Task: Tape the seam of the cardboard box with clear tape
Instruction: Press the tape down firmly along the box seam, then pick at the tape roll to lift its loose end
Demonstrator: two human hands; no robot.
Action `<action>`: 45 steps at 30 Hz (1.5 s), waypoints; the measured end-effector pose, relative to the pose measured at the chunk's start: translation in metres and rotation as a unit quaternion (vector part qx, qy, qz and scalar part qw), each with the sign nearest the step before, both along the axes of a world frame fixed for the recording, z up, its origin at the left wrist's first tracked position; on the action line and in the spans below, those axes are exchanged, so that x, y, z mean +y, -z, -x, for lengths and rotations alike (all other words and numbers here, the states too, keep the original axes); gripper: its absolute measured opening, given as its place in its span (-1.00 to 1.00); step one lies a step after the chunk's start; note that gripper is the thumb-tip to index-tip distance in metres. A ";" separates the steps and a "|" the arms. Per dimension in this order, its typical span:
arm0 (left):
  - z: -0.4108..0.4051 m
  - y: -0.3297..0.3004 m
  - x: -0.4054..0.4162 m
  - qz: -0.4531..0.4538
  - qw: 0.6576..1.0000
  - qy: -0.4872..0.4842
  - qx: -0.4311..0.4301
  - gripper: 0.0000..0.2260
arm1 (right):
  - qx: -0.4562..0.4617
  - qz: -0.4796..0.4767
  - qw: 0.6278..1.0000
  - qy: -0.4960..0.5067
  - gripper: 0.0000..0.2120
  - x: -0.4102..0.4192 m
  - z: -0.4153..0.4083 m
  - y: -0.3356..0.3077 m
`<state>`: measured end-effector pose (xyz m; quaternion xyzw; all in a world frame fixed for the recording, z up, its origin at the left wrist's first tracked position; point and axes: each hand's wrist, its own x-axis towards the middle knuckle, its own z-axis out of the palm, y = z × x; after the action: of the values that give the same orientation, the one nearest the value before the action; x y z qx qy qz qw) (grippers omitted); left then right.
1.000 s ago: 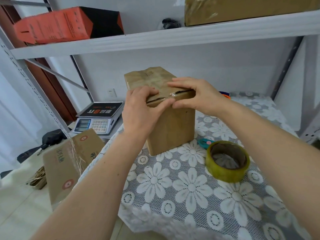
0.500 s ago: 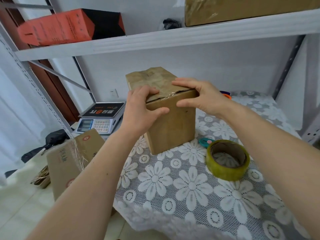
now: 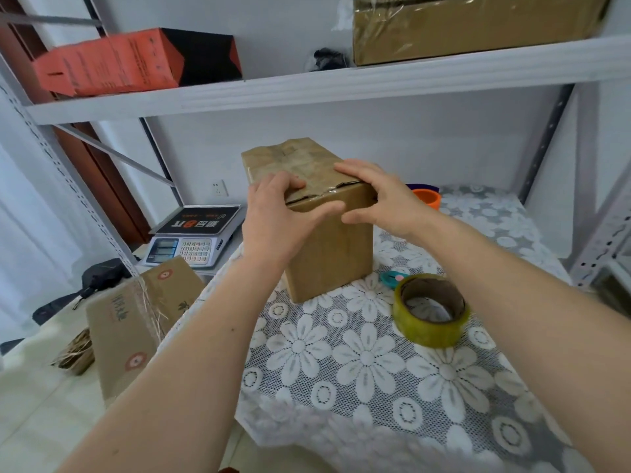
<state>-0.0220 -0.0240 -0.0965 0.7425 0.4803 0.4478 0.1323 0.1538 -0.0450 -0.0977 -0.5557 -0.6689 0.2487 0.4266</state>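
Observation:
A tall brown cardboard box (image 3: pixel 338 254) stands upright on the lace-covered table (image 3: pixel 368 363). Its top flaps are folded down and a short strip of clear tape glints at the near top edge (image 3: pixel 333 191). My left hand (image 3: pixel 276 220) clasps the box's near left top corner, fingers on the lid and thumb across the front face. On the right top corner rests my right hand (image 3: pixel 379 196), fingers flat over the flap, thumb on the front. A roll of clear tape (image 3: pixel 431 309) lies flat on the table to the right of the box, apart from both hands.
A teal cutter (image 3: pixel 392 278) lies between box and tape roll. An orange roll (image 3: pixel 426 198) sits behind the box. A scale (image 3: pixel 194 238) stands at the left, a second cardboard box (image 3: pixel 136 319) on the floor. A shelf (image 3: pixel 307 87) hangs overhead.
My thumbs have slid down from the taped edge onto the front face, and both hands have spread slightly toward the box's corners. The box has stayed in place.

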 end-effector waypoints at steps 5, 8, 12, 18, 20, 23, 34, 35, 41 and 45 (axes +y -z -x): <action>-0.007 0.006 0.003 -0.019 0.998 -0.053 -0.017 -0.57 | 0.117 0.012 0.993 0.024 -0.31 0.000 0.007 0.003; -0.002 0.011 0.007 -0.045 0.998 -0.043 0.003 -0.60 | 0.184 -0.021 0.981 0.059 -0.40 0.004 0.021 0.011; 0.003 0.014 0.010 -0.061 0.998 -0.020 0.010 -0.63 | 0.220 -0.082 0.966 0.107 -0.46 0.010 0.035 0.022; 0.007 0.012 0.011 -0.044 0.999 0.016 0.003 -0.66 | 0.188 -0.101 0.972 0.101 -0.39 0.006 0.022 0.025; 0.009 0.010 0.011 -0.030 0.999 0.026 0.006 -0.63 | 0.173 -0.094 0.976 0.094 -0.37 0.004 0.018 0.026; 0.013 0.006 0.010 -0.015 0.999 0.031 0.016 -0.58 | 0.152 -0.089 0.979 0.102 -0.35 0.001 0.018 0.027; 0.009 -0.002 -0.034 -0.047 0.992 -0.013 0.114 -0.31 | 0.041 -0.039 0.978 0.201 -0.49 -0.033 -0.015 0.020; 0.001 0.000 -0.046 -0.098 0.992 -0.025 0.071 -0.41 | 0.037 -0.039 0.970 0.238 -0.58 -0.040 -0.023 0.023; -0.046 0.032 -0.079 0.007 0.993 0.115 0.032 -0.77 | 0.002 0.034 0.960 0.279 -0.77 -0.075 -0.057 0.039; -0.051 0.061 -0.081 0.127 0.981 0.133 0.063 -0.68 | -0.039 0.101 0.947 0.303 -0.88 -0.099 -0.068 0.050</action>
<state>0.0291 -0.1050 -0.1578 0.8034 0.4375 0.3139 0.2540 0.2218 -0.1444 -0.1479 -0.7815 -0.4567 0.1522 0.3968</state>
